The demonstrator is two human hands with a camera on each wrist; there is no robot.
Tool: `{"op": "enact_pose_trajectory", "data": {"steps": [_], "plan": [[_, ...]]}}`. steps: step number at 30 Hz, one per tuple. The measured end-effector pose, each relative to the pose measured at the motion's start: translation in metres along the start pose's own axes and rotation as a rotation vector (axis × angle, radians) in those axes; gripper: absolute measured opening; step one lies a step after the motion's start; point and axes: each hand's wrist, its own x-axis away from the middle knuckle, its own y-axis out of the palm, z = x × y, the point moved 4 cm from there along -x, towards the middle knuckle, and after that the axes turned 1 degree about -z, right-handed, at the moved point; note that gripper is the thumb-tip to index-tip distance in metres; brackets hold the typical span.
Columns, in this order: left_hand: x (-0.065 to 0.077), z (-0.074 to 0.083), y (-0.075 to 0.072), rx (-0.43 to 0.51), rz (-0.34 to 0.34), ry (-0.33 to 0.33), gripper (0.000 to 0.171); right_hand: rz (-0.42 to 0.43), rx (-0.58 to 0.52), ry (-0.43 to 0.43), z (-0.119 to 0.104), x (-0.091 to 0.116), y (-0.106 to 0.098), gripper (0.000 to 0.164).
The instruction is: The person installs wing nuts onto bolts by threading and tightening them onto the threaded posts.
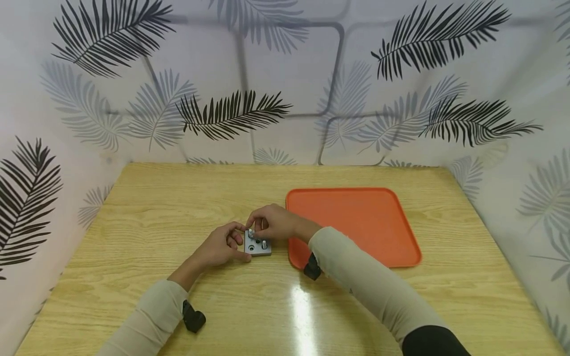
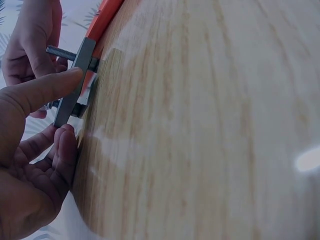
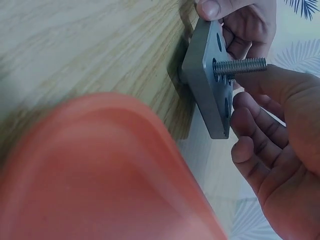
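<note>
A small grey metal plate (image 1: 259,250) with round holes lies in front of me, left of the tray. Two threaded bolts stand up through it, one near its right side (image 1: 264,244), the other near its far left corner (image 1: 251,233). In the left wrist view their dark heads (image 2: 78,110) show beneath the plate, between it and the table. My left hand (image 1: 219,247) grips the plate by its edges, thumb on the near edge. From the far side, my right hand (image 1: 275,222) pinches the far left bolt between thumb and index finger; its other fingers curl loosely.
An orange-red tray (image 1: 356,222) lies on the wooden table (image 1: 178,198), just right of the plate, and my right forearm crosses over its near left corner. Behind the table hangs a leaf-patterned cloth (image 1: 285,74).
</note>
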Motion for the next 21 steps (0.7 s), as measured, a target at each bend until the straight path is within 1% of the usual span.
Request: {"op": "enact_pose_trajectory", "data": {"steps": [6,9,14,18,21], "plan": [[0.0005,0.0004,0.0002,0.022,-0.003,0.006,0.063,0.033,0.022,0.034,0.0010,0.0006,-0.0008,0.015],[0.0011,0.0013,0.0003,0.029,-0.004,0.004,0.063,0.045,0.013,0.052,0.0025,0.0025,-0.0009,0.011],[0.0021,0.0026,0.0005,0.037,-0.006,-0.002,0.063,0.046,-0.018,0.038,0.0033,0.0052,-0.0003,0.004],[0.0019,0.0019,0.0007,0.038,-0.008,-0.006,0.062,0.053,-0.013,0.001,0.0023,0.0045,-0.0003,0.016],[0.0014,0.0019,0.0006,0.033,-0.008,-0.003,0.063,0.051,-0.017,-0.026,0.0013,0.0029,-0.0011,0.020]]}}
